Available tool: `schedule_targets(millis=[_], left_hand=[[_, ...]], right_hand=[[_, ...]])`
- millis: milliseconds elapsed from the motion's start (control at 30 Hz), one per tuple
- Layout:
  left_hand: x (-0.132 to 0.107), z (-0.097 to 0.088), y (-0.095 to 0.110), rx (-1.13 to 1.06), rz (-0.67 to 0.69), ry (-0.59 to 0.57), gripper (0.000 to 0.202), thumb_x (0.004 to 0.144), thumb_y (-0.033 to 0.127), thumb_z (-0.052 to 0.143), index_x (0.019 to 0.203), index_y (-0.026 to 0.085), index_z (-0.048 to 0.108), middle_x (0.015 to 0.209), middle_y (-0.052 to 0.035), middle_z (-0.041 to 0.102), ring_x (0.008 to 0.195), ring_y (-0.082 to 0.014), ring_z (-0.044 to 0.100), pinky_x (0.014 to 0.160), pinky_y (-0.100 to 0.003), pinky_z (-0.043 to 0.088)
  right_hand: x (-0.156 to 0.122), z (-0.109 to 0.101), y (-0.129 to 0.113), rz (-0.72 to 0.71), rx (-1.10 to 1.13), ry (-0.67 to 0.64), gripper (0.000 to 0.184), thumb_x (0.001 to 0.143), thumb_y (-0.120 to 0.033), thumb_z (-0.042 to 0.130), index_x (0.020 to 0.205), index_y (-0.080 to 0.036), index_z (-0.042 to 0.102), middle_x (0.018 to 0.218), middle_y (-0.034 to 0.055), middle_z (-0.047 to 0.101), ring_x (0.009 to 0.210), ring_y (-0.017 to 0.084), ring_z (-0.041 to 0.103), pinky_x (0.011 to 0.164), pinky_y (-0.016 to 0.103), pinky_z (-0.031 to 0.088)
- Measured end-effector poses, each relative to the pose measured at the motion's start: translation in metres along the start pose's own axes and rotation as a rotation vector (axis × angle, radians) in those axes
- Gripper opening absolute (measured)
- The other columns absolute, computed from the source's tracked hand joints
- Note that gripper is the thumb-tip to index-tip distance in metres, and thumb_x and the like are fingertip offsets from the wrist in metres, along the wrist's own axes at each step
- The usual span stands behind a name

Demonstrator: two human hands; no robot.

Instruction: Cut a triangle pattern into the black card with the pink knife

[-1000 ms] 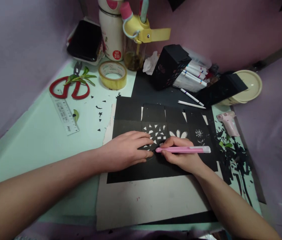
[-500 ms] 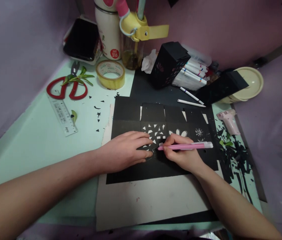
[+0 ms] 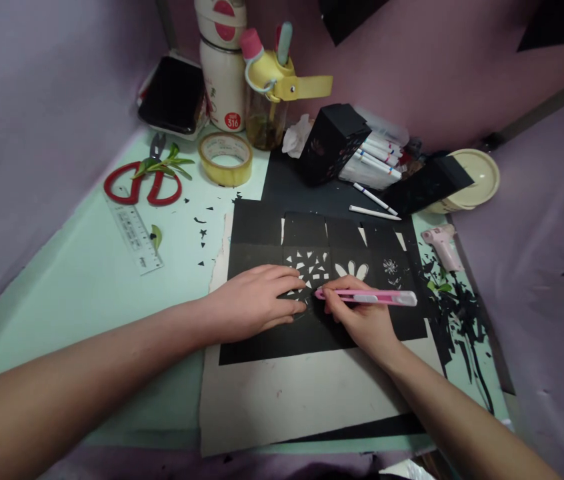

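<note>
My left hand [image 3: 255, 300] lies flat on a black card sheet [image 3: 255, 223], its fingers stretched out beside a panel of small cut-out shapes [image 3: 315, 263]. My right hand [image 3: 367, 323] is closed around a slim pink craft knife [image 3: 387, 297]. Its tip points left, close by the left fingertips and below the cut-outs; whether the blade touches the card cannot be made out. Petal-shaped openings [image 3: 355, 270] and a finer flower pattern [image 3: 391, 268] show further right on the card. A pale grey board [image 3: 272, 400] lies under the sheet.
Red-handled scissors [image 3: 165, 190], a clear ruler [image 3: 135, 230] and a tape roll [image 3: 227, 177] lie at left. Behind stand a white bottle [image 3: 222, 80], a yellow-topped bottle [image 3: 267, 120] and a black box [image 3: 332, 140]. Black scraps [image 3: 462, 320] and a pink glue gun [image 3: 443, 245] lie at right.
The camera view has shifted slightly. The knife has turned in my right hand, its rear end now a little lower. My left hand stays flat on the card.
</note>
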State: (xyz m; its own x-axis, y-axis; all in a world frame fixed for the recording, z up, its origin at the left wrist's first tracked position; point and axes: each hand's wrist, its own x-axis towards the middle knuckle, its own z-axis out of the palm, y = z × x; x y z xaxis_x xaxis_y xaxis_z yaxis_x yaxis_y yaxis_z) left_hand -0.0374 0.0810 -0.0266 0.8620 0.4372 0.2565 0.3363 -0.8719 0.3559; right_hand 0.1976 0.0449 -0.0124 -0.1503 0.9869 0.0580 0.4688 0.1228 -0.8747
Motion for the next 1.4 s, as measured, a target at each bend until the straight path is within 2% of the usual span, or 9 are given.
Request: schedule_targets(millis=[200,400,767,1133,1400], left_hand=[[0.000,0.001,0.000,0.019,-0.009,-0.016,0.026,0.096,0.031,0.058,0.119,0.020,0.065,0.131,-0.0094,0.060,0.128,-0.0297,0.050,0.105,-0.046,0.044],[0.001,0.003,0.000,0.027,-0.005,-0.004,0.027,0.095,0.032,0.060,0.118,0.019,0.064,0.131,-0.0096,0.060,0.127,-0.0295,0.050,0.104,-0.046,0.044],[0.000,0.003,0.000,0.029,-0.016,-0.014,0.029,0.095,0.033,0.061,0.120,0.019,0.063,0.132,-0.0095,0.060,0.128,-0.0293,0.050,0.105,-0.046,0.043],[0.000,0.003,0.000,0.013,-0.012,-0.006,0.029,0.095,0.032,0.060,0.121,0.019,0.063,0.131,-0.0100,0.060,0.127,-0.0297,0.050,0.105,-0.047,0.044],[0.001,0.002,0.000,0.015,-0.008,-0.009,0.027,0.096,0.032,0.058,0.119,0.019,0.063,0.130,-0.0100,0.060,0.127,-0.0286,0.051,0.104,-0.046,0.044]], right_hand=[[-0.016,0.015,-0.007,0.097,-0.141,0.200,0.016,0.084,-0.028,0.066,0.070,-0.020,0.062,0.059,-0.0022,0.065,0.052,0.012,0.058,0.052,0.024,0.044],[-0.022,0.021,-0.015,0.060,-0.250,0.241,0.014,0.083,-0.024,0.062,0.070,-0.021,0.062,0.059,-0.0026,0.064,0.051,0.011,0.056,0.051,0.023,0.043],[-0.027,0.030,-0.010,0.056,-0.191,0.336,0.016,0.086,-0.023,0.060,0.070,-0.021,0.063,0.064,-0.0005,0.068,0.057,0.014,0.061,0.054,0.025,0.045],[-0.029,0.029,-0.011,-0.024,-0.215,0.313,0.015,0.083,-0.018,0.060,0.069,-0.022,0.061,0.059,-0.0026,0.066,0.051,0.013,0.059,0.051,0.025,0.046],[-0.034,0.032,-0.009,-0.060,-0.246,0.288,0.011,0.087,-0.018,0.060,0.077,-0.022,0.062,0.061,-0.0029,0.064,0.049,0.011,0.055,0.051,0.024,0.045]])
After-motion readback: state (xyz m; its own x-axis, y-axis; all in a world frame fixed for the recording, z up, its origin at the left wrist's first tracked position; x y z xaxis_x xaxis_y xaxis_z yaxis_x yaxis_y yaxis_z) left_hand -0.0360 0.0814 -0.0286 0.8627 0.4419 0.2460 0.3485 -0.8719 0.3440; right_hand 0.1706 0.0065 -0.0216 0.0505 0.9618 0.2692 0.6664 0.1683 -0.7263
